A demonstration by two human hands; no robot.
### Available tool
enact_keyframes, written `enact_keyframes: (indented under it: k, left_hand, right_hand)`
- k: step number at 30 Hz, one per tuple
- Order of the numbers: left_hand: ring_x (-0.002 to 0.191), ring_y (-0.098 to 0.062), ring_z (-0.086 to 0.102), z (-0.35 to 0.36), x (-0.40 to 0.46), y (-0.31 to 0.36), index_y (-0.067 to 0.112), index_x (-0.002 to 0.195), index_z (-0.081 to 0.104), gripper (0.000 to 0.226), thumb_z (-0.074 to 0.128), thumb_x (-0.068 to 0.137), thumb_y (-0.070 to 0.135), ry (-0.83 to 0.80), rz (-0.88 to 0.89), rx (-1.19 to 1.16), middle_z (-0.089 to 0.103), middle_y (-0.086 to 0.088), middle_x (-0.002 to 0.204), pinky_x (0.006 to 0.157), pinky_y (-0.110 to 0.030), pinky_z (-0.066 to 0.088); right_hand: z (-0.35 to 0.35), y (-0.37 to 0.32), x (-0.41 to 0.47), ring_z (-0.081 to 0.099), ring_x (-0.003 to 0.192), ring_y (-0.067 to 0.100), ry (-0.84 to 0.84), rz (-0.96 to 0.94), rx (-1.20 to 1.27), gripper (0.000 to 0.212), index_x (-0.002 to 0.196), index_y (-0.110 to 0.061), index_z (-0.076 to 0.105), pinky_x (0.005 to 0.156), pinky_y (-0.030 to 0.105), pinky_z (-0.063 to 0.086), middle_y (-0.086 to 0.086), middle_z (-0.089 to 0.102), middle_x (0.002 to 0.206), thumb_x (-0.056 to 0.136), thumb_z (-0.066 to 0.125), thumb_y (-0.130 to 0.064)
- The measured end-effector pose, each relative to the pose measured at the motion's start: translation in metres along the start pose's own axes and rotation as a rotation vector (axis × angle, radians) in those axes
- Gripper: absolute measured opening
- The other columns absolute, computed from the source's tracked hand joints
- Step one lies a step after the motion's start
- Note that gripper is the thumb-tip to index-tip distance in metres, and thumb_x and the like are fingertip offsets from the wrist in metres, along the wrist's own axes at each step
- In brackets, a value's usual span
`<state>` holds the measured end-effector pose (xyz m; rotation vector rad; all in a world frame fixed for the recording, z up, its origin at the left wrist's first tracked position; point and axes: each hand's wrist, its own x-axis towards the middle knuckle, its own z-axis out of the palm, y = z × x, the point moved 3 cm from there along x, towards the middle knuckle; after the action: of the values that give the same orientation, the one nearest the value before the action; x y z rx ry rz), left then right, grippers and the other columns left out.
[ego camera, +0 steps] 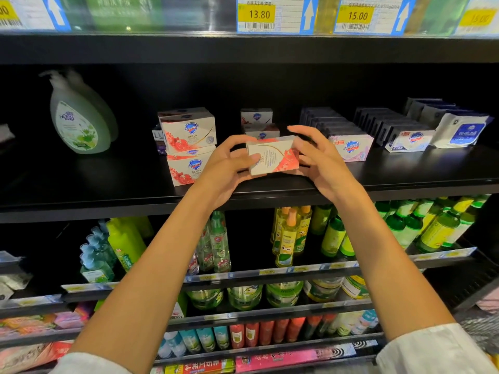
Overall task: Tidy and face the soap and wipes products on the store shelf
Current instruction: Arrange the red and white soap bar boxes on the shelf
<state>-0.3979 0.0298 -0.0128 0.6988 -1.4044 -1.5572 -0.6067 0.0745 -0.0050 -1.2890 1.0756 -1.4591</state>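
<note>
A white and red soap box [272, 155] is held above the front of the black shelf [405, 176], its printed back side toward me. My left hand [229, 171] grips its left end with thumb on the face. My right hand [318, 157] holds its right end, fingers curved round behind it. To the left, two matching Safeguard boxes [189, 147] stand stacked, logos facing out. More soap boxes [258, 122] sit behind my hands. A pink soap box [351, 148], a white soap box [410, 140] and a wipes pack [461, 130] lie to the right.
A green pump bottle [78, 120] stands at the shelf's left. Dark box rows [378, 125] run back behind the right products. Price tags [259, 14] hang on the shelf above. Lower shelves hold green and yellow bottles [289, 236].
</note>
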Motion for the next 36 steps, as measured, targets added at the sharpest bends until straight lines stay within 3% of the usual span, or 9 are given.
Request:
enact_keyframes:
  k: [5, 12, 16, 20, 25, 29, 33, 36]
  left_hand:
    - [0.127, -0.03, 0.065, -0.001, -0.001, 0.001, 0.008, 0.139, 0.054, 0.049, 0.066, 0.094, -0.009, -0.014, 0.062, 0.034, 0.065, -0.02, 0.135, 0.1, -0.046, 0.058]
    - [0.134, -0.031, 0.057, -0.001, -0.002, 0.002, 0.014, 0.13, 0.061, 0.045, 0.07, 0.091, -0.008, -0.041, 0.09, 0.04, 0.057, -0.018, 0.14, 0.101, -0.047, 0.058]
    - [0.134, -0.029, 0.058, 0.001, -0.002, 0.002, 0.016, 0.132, 0.062, 0.036, 0.07, 0.097, 0.009, -0.034, 0.044, 0.001, 0.056, -0.016, 0.143, 0.103, -0.045, 0.057]
    - [0.132, -0.032, 0.06, 0.003, 0.0, -0.002, 0.016, 0.135, 0.062, 0.042, 0.074, 0.095, 0.023, 0.0, -0.018, -0.022, 0.059, -0.016, 0.14, 0.104, -0.046, 0.057]
    - [0.122, -0.03, 0.069, 0.002, 0.001, -0.002, 0.003, 0.132, 0.063, 0.037, 0.071, 0.098, 0.011, 0.0, -0.002, -0.006, 0.067, -0.019, 0.132, 0.104, -0.045, 0.056]
    - [0.126, -0.03, 0.065, 0.0, 0.002, -0.002, 0.005, 0.13, 0.064, 0.037, 0.072, 0.094, 0.003, 0.024, 0.022, 0.016, 0.063, -0.017, 0.136, 0.103, -0.047, 0.057]
    - [0.128, -0.027, 0.064, 0.0, -0.001, 0.0, 0.01, 0.128, 0.065, 0.04, 0.075, 0.091, -0.002, 0.007, 0.065, 0.055, 0.06, -0.012, 0.141, 0.1, -0.042, 0.059]
    - [0.128, -0.027, 0.063, 0.001, -0.003, 0.003, 0.013, 0.126, 0.065, 0.04, 0.074, 0.09, -0.004, -0.006, 0.08, 0.038, 0.06, -0.01, 0.141, 0.1, -0.041, 0.059]
  right_hand:
    - [0.008, -0.001, 0.002, 0.076, 0.108, 0.025, 0.047, 0.086, -0.017, 0.032, 0.121, -0.02, 0.069, 0.085, 0.042, 0.065, 0.005, 0.078, 0.113, 0.106, 0.056, -0.044]
    - [0.001, 0.001, 0.0, 0.072, 0.116, 0.022, 0.021, 0.02, -0.023, 0.02, 0.117, -0.013, 0.071, 0.095, 0.043, 0.062, 0.009, 0.076, 0.119, 0.104, 0.063, -0.025]
    - [-0.001, 0.003, 0.001, 0.071, 0.118, 0.023, 0.026, -0.014, -0.039, 0.023, 0.122, -0.008, 0.07, 0.096, 0.046, 0.061, 0.011, 0.075, 0.12, 0.102, 0.066, -0.02]
    - [-0.003, 0.005, 0.002, 0.069, 0.122, 0.023, 0.02, -0.052, -0.059, 0.029, 0.128, -0.005, 0.067, 0.098, 0.047, 0.06, 0.011, 0.073, 0.123, 0.101, 0.068, -0.016]
    - [-0.004, 0.005, 0.002, 0.065, 0.128, 0.026, -0.015, -0.078, -0.063, 0.03, 0.13, -0.005, 0.065, 0.102, 0.049, 0.057, 0.015, 0.068, 0.13, 0.101, 0.067, -0.011]
    - [-0.003, 0.004, 0.003, 0.064, 0.129, 0.027, -0.003, -0.045, -0.068, 0.032, 0.134, -0.017, 0.065, 0.106, 0.052, 0.055, 0.014, 0.067, 0.133, 0.103, 0.066, -0.021]
    - [0.003, 0.002, 0.004, 0.071, 0.118, 0.026, 0.02, 0.053, 0.03, 0.033, 0.134, -0.018, 0.065, 0.101, 0.047, 0.059, 0.006, 0.076, 0.121, 0.106, 0.058, -0.034]
    - [0.004, 0.002, 0.004, 0.072, 0.117, 0.029, 0.015, 0.074, 0.04, 0.037, 0.135, -0.012, 0.063, 0.094, 0.046, 0.061, 0.009, 0.075, 0.123, 0.107, 0.058, -0.034]
